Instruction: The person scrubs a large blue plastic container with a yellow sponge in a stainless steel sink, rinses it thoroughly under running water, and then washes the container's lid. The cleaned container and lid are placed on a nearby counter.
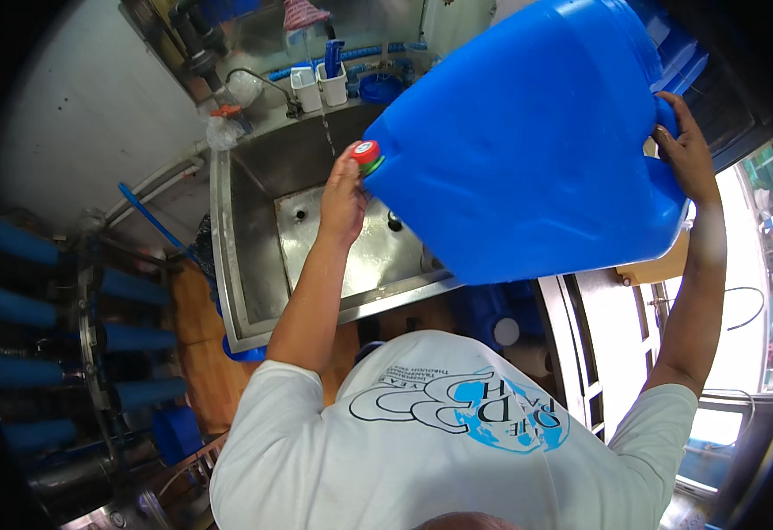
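Note:
A large blue plastic jerrycan (519, 146) is held tilted above the right part of a stainless steel sink (247, 265). My left hand (345, 199) grips it at the red screw cap (365, 152) on its left corner. A green ring (372, 165) shows just under that cap. On the far right, my right hand (688, 149) is closed around the jerrycan's moulded handle (666, 118). The can's body hides the right part of the sink. A thin stream of water (327, 126) falls into the basin from a spout wrapped in pink cloth (304, 13).
Two white plastic cups (305, 89) stand on the sink's back ledge, near a blue basin (380, 87). A valve with an orange handle (225, 111) is at the back left corner. Blue filter housings (138, 338) line the left side. More blue containers (681, 63) sit at upper right.

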Demonstrator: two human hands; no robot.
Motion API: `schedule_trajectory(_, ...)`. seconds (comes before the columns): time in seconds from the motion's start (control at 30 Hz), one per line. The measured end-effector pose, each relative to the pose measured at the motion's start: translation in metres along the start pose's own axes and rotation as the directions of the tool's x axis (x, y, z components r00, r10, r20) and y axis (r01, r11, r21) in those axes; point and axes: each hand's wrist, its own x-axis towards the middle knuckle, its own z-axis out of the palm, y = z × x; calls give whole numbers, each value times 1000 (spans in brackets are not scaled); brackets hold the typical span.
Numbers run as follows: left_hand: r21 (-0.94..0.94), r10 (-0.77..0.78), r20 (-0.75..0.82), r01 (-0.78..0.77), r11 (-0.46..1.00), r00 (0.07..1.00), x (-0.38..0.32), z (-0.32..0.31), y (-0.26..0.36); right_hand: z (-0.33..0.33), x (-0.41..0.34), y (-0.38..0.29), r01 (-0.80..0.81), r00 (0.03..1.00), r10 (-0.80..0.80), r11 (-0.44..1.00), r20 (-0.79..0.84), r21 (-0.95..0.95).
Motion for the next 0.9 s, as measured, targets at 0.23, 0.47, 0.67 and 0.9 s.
schedule_trajectory(0.23, 331, -192, 69, 159, 930, 979, 21, -25, -16, 10, -6, -16, 15, 997, -13, 999, 70, -36)
schedule_trajectory(0.47, 587, -269, 213, 97, 803, 939, 50, -37, -14, 16, -19, -19, 10, 1000, -10, 996, -4, -94)
schedule_trajectory(0.67, 505, -212, 388, -15, 863, 897, 60, -25, 0, 11, -37, 42, -31, 993, 11, 985, -117, -167)
schedule_trajectory(0.9, 243, -198, 411, 102, 965, 890, 76, -11, 19, 105, -120, 163, -129, 904, 231, 950, -360, 284)
